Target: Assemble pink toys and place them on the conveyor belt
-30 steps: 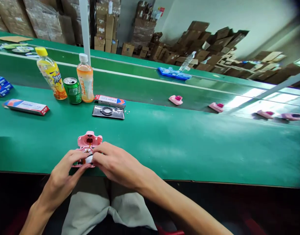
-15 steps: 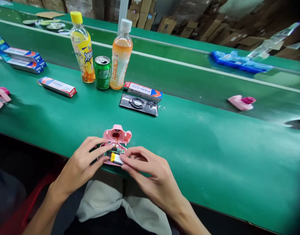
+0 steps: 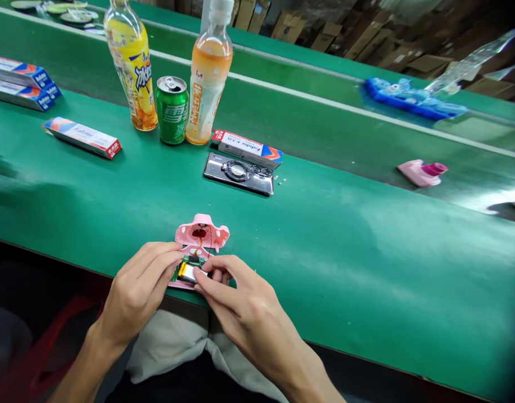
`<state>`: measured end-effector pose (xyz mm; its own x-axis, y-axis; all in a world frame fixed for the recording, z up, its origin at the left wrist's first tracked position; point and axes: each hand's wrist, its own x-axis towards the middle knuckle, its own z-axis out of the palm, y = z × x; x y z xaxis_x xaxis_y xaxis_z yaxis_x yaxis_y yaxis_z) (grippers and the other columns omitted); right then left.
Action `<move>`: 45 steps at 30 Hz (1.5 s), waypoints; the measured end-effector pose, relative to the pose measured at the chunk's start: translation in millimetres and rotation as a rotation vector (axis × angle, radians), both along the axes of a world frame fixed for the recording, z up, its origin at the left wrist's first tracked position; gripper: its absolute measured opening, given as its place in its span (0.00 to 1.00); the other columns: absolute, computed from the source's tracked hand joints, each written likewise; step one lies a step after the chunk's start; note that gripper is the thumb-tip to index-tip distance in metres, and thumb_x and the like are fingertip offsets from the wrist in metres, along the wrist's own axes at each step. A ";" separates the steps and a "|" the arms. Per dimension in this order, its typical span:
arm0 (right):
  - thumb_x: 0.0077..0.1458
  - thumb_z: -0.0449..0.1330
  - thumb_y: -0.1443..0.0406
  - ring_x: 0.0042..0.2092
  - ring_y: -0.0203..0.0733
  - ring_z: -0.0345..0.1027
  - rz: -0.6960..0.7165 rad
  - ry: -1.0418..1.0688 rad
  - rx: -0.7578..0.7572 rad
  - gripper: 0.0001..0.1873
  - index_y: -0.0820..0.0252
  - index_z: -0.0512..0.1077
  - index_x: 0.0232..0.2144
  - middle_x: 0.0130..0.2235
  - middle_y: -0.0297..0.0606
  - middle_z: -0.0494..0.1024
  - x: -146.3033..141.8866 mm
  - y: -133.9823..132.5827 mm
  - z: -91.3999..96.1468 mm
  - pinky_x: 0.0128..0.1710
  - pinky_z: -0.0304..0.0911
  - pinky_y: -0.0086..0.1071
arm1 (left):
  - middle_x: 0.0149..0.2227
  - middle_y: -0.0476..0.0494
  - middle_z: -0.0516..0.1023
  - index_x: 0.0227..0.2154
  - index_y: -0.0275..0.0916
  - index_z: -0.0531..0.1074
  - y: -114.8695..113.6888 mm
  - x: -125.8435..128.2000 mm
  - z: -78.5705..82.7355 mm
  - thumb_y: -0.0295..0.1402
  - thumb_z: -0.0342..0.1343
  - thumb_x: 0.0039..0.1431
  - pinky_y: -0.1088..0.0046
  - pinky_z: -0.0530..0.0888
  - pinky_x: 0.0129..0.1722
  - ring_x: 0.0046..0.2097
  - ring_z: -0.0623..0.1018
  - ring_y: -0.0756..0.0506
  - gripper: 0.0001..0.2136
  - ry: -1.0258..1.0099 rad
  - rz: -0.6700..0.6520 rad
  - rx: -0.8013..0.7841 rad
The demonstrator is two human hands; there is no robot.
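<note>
Cardboard boxes (image 3: 20, 81) are stacked leftmost. By the left hand (image 3: 135, 285), the open pink casing (image 3: 184, 235) is held at its left side, near the surface's (image 3: 345, 263) front edge. Circuit board (image 3: 186, 259) and battery (image 3: 189, 273) are contained inside; the battery is touched by the right hand (image 3: 244, 296), whether pinched cannot be told. Farther right, blue pieces (image 3: 402, 88) are carried in a blue tray (image 3: 440, 115).

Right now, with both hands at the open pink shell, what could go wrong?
The thin wire by the upper shell half might snag or strain if the right hand, fingers at the silver pack, catches it.

The lower shell half sits close to the front edge of the green bench, so a slip could tip it off.

The green can is open near the phone; if knocked, any drink inside might reach it.
</note>
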<state>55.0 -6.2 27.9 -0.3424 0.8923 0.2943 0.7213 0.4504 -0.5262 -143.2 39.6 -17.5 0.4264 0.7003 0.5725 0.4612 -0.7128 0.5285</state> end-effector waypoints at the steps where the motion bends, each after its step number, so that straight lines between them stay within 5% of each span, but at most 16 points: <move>1: 0.69 0.51 0.72 0.39 0.39 0.72 -0.010 -0.013 0.009 0.15 0.61 0.77 0.47 0.42 0.43 0.76 -1.6 0.5 -0.4 0.40 0.74 0.31 | 0.46 0.40 0.80 0.48 0.34 0.73 0.2 0.6 0.1 0.17 0.56 0.65 0.69 0.76 0.53 0.50 0.78 0.47 0.12 0.003 -0.001 -0.003; 9: 0.68 0.51 0.73 0.41 0.40 0.71 -0.030 -0.044 -0.014 0.14 0.60 0.77 0.44 0.43 0.43 0.75 -3.5 -1.4 -5.7 0.42 0.74 0.33 | 0.49 0.39 0.80 0.49 0.36 0.72 -0.4 -3.7 -0.9 0.18 0.54 0.66 0.66 0.77 0.53 0.52 0.78 0.45 0.12 0.042 -0.020 0.013; 12: 0.64 0.53 0.76 0.44 0.43 0.70 -0.016 -0.107 -0.054 0.15 0.59 0.76 0.44 0.44 0.43 0.74 -3.0 -1.4 -0.1 0.43 0.75 0.35 | 0.54 0.36 0.78 0.54 0.36 0.70 0.6 -11.8 3.0 0.27 0.55 0.69 0.61 0.77 0.55 0.56 0.77 0.41 0.12 0.161 -0.110 -0.038; 19: 0.62 0.59 0.74 0.48 0.49 0.66 0.041 -0.269 0.049 0.21 0.60 0.72 0.56 0.51 0.49 0.74 1.7 -5.7 0.6 0.46 0.74 0.43 | 0.57 0.33 0.75 0.56 0.36 0.70 3.1 -20.0 7.5 0.30 0.53 0.70 0.61 0.77 0.58 0.59 0.75 0.40 0.14 0.255 -0.210 0.025; 27: 0.67 0.58 0.67 0.32 0.38 0.56 -0.225 -0.115 0.315 0.12 0.53 0.80 0.48 0.30 0.35 0.61 -3.3 -13.7 -38.2 0.28 0.59 0.29 | 0.55 0.32 0.75 0.54 0.35 0.71 0.7 -17.3 5.7 0.28 0.54 0.69 0.61 0.78 0.55 0.57 0.76 0.40 0.13 0.235 -0.167 0.046; 32: 0.68 0.58 0.58 0.29 0.37 0.60 -0.389 0.106 0.279 0.15 0.57 0.82 0.43 0.29 0.34 0.66 16.9 2.4 -9.0 0.28 0.60 0.30 | 0.58 0.35 0.74 0.55 0.39 0.71 -2.8 -17.4 3.4 0.29 0.53 0.70 0.60 0.77 0.57 0.59 0.75 0.40 0.14 0.220 -0.158 0.005; 35: 0.70 0.52 0.53 0.30 0.38 0.65 -0.384 0.011 0.033 0.24 0.61 0.82 0.39 0.29 0.38 0.74 20.9 58.0 32.4 0.33 0.61 0.32 | 0.61 0.36 0.71 0.54 0.43 0.72 -6.5 -15.8 3.6 0.31 0.53 0.70 0.59 0.77 0.58 0.61 0.73 0.39 0.13 0.229 -0.108 -0.051; 39: 0.63 0.55 0.42 0.32 0.41 0.70 -0.040 -0.475 -0.676 0.33 0.65 0.80 0.28 0.28 0.42 0.77 -6.9 141.3 77.6 0.36 0.63 0.33 | 0.58 0.37 0.72 0.51 0.45 0.74 -11.4 -12.6 1.9 0.33 0.54 0.69 0.57 0.78 0.55 0.58 0.75 0.38 0.10 0.212 -0.018 -0.034; 42: 0.54 0.64 0.40 0.33 0.44 0.72 0.050 -0.640 -0.866 0.31 0.63 0.79 0.25 0.25 0.39 0.75 -37.6 166.3 84.6 0.39 0.66 0.35 | 0.57 0.37 0.73 0.51 0.45 0.74 -14.9 -10.0 -1.3 0.33 0.54 0.69 0.56 0.77 0.55 0.58 0.75 0.38 0.11 0.207 0.038 -0.005; 45: 0.50 0.68 0.42 0.30 0.43 0.72 0.064 -0.709 -0.944 0.27 0.62 0.78 0.25 0.22 0.35 0.73 -53.3 163.3 77.6 0.37 0.68 0.37 | 0.56 0.38 0.74 0.52 0.46 0.74 -18.3 -7.7 -4.0 0.33 0.55 0.69 0.55 0.76 0.54 0.57 0.75 0.37 0.11 0.217 0.089 0.016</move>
